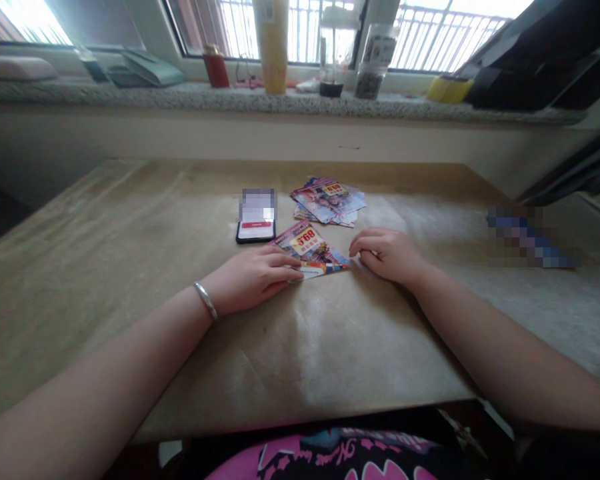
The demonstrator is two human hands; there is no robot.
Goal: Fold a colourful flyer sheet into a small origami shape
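A wide table [105, 267] covered with creased brown paper fills most of the view, and behind it a speckled stone window sill [180, 97] carries a tall yellow bottle [273, 47], a red can [216, 67] and a glass jar [335, 60]. Both bare forearms reach in from the near edge and meet around the middle of the table.

The left hand [250, 277] lies low and flat, its fingers stretched out and pressing on the near edge of a single leaflet [313, 250]. This is a colourful printed sheet with a yellow price tag, lying flat on the paper between the two hands. The right hand [387, 255] is loosely curled, knuckles up, its fingertips at the leaflet's right corner. Whether it pinches the corner or only rests beside it cannot be told from here. The hands are apart, one at each end of the sheet.

Just beyond, toward the window, a loose fanned pile of leaflets [329, 200] of the same kind lies untouched. To its left, a phone [257, 223] rests face up with its screen lit, close to the single leaflet's far corner. A thin silver bracelet [206, 301] sits on the left wrist.

As things lie, only this one sheet is out of the pile and under the hands — it looks flat and uncreased — while the rest wait in the heap.
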